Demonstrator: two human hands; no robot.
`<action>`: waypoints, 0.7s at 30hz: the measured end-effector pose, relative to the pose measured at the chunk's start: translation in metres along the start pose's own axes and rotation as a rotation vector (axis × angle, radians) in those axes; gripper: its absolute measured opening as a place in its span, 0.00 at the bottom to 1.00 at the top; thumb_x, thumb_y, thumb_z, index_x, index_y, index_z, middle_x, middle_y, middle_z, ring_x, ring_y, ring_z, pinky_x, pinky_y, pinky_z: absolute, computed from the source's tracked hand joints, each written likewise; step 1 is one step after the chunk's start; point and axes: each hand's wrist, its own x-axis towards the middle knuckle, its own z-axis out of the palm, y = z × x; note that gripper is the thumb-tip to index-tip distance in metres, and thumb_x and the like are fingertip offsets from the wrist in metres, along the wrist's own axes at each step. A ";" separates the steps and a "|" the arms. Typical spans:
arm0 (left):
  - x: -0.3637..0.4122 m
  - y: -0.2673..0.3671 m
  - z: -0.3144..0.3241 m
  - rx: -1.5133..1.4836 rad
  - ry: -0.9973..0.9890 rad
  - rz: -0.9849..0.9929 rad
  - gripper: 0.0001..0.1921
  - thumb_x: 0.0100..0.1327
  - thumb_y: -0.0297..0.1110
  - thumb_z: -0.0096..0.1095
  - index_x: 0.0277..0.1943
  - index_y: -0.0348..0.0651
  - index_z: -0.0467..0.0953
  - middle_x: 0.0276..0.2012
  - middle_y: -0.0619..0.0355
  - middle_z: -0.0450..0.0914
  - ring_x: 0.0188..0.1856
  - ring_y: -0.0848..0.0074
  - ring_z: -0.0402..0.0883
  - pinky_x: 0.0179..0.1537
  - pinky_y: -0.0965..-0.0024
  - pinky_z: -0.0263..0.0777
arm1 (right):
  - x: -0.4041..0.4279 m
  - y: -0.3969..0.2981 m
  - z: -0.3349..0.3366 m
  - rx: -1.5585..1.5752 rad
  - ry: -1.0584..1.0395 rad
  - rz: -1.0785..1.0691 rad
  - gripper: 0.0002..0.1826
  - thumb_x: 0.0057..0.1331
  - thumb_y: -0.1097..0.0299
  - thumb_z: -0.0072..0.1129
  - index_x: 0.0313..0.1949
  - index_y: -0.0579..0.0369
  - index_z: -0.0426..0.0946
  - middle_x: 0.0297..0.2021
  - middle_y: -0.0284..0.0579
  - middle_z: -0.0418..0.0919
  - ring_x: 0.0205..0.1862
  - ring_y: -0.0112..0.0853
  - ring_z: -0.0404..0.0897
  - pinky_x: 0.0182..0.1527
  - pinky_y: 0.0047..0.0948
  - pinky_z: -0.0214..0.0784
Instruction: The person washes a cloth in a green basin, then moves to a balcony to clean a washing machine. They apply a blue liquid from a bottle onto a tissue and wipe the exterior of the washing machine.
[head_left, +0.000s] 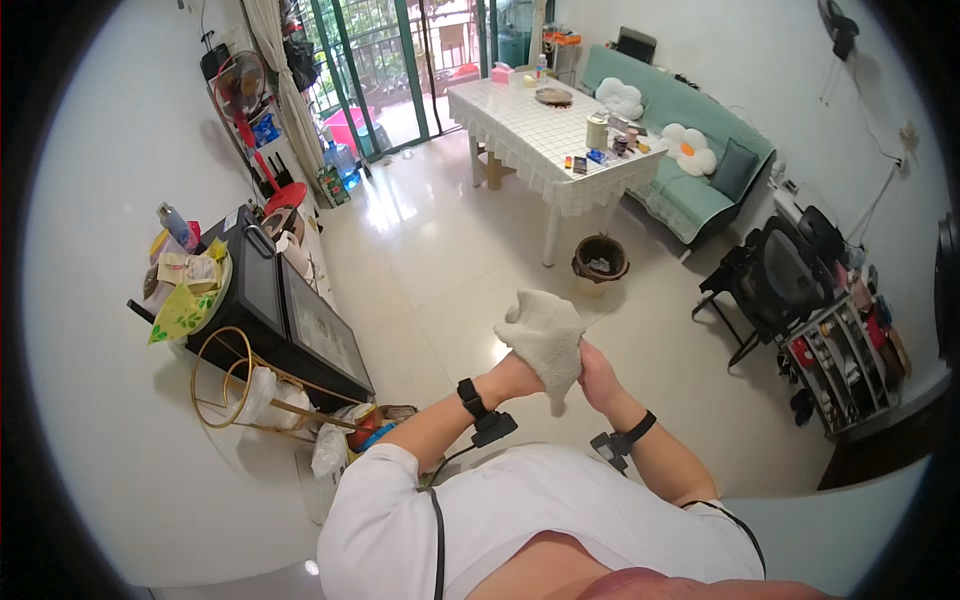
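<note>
A light grey-beige cloth is held up in front of my chest, above the tiled floor. It drapes over my left hand, so those fingers are hidden and only the wrist side shows. My right hand pinches the cloth's right edge, thumb side against the fabric. One corner of the cloth hangs down between the two wrists. Each forearm wears a black strap with a small black device, the left one trailing a cable.
Ahead stands a table with a white checked cloth, several small items on it. A waste bin is on the floor near it. Left is a black cabinet beside a gold-coloured metal stand; right, a black chair and a shoe rack.
</note>
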 end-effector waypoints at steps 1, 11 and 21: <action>0.010 -0.010 -0.005 0.287 -0.066 0.077 0.30 0.58 0.39 0.69 0.62 0.41 0.69 0.60 0.48 0.72 0.63 0.55 0.69 0.66 0.55 0.60 | 0.012 -0.002 0.005 0.062 -0.013 -0.041 0.26 0.77 0.51 0.38 0.65 0.56 0.67 0.56 0.38 0.75 0.58 0.27 0.73 0.60 0.29 0.65; 0.082 -0.098 -0.075 0.147 -0.024 -0.174 0.27 0.50 0.43 0.77 0.50 0.39 0.76 0.42 0.48 0.80 0.46 0.62 0.81 0.49 0.64 0.73 | 0.188 -0.034 -0.028 -0.227 -0.282 0.209 0.22 0.74 0.54 0.46 0.52 0.60 0.77 0.42 0.37 0.79 0.44 0.25 0.74 0.49 0.27 0.67; 0.088 -0.237 -0.144 0.311 0.382 -0.390 0.16 0.63 0.32 0.64 0.53 0.40 0.77 0.49 0.51 0.82 0.52 0.60 0.79 0.54 0.61 0.71 | 0.360 -0.101 0.000 -0.677 -0.441 -0.070 0.24 0.72 0.53 0.49 0.27 0.64 0.71 0.20 0.48 0.72 0.26 0.34 0.73 0.32 0.36 0.66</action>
